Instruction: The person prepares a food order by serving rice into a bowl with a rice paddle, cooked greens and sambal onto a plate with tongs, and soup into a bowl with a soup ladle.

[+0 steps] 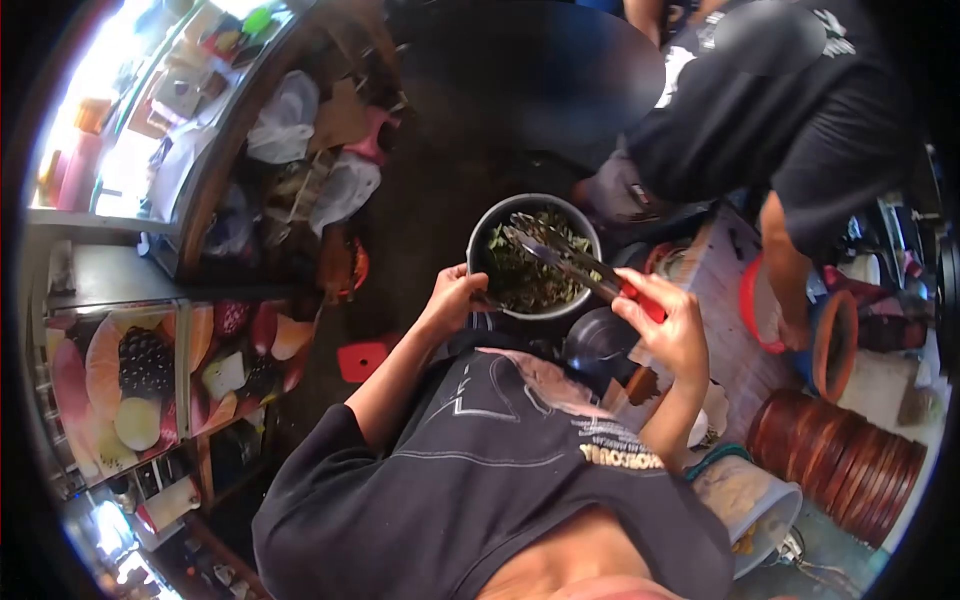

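In front of my body is a round metal pot [478, 222] holding chopped dark green leaves [520, 280]. My left hand [458, 298] pinches the pot's left rim, thumb toward the inside. A pair of metal tongs [572, 262] with red handles is gripped in my right hand [662, 312], on the right of the pot. The tongs' tips reach over the leaves; whether they hold any is hard to make out.
Another person in dark clothes [760, 130] is at the upper right, a hand by a red bowl [762, 305]. A stack of brown round trays [835, 460] and a white bucket [750, 510] stand lower right. Shelves with plastic bags [285, 115] line the left. A red stool [361, 362] is nearby.
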Motion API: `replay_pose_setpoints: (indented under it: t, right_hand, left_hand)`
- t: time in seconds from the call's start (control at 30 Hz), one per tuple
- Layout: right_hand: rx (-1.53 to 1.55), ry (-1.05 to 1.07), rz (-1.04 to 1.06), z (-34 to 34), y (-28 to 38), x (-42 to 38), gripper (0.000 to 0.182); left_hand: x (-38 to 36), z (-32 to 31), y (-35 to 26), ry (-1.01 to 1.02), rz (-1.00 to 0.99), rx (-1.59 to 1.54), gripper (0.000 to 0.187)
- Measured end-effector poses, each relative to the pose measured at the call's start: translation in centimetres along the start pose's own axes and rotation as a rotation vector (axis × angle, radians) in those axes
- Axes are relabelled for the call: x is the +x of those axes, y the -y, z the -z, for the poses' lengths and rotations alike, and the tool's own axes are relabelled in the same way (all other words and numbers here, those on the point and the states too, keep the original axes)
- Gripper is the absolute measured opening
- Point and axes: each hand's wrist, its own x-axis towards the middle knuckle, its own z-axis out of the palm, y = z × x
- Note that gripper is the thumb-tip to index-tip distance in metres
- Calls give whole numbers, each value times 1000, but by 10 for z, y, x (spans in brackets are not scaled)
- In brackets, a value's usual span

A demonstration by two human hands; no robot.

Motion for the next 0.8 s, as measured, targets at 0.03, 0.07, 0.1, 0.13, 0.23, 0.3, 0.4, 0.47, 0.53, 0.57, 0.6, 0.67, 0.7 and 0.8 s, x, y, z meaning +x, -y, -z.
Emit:
replay_pose_setpoints:
  t: [0.03,0.07,0.1,0.13,0.23,0.3,0.4,0.47,0.53,0.57,0.6,0.67,0.7,0.8]
  right_hand:
    - [-3,39,14,-16,5,24,33]
    - [30,27,47,-35,10,48,33]
    - [48,72,58,-39,10,61,33]
    - [53,117,69,-55,19,90,33]
    - [60,142,152,-90,36,159,33]
    - [61,128,201,-105,53,205,34]
    - [114,96,275,-113,68,250,35]
    - [159,63,284,-116,79,286,35]
    - [173,36,307,-120,82,326,36]
    - [143,52,318,-118,87,345,37]
    - [123,70,324,-116,88,367,38]
    - [156,32,328,-112,89,409,38]
    - [140,30,349,-108,89,432,38]
    - [131,30,388,-95,94,502,38]
  left_hand:
    - [2,17,-11,-35,-22,-35,14]
    - [7,36,-21,-63,-52,-45,14]
    - [5,42,-23,-88,-101,-45,15]
    - [13,66,-35,-105,-151,-54,15]
    - [38,119,-67,-139,-235,-79,24]
    - [52,137,-105,-219,-274,-91,31]
    - [76,157,-147,-265,-345,-139,38]
    - [99,167,-179,-271,-371,-189,49]
    - [121,166,-215,-218,-404,-222,54]
    - [131,166,-232,-187,-427,-249,54]
    - [147,165,-248,-160,-447,-277,54]
    - [179,163,-277,-80,-474,-305,56]
    - [193,159,-294,-63,-483,-314,58]
    - [235,148,-355,-50,-546,-344,63]
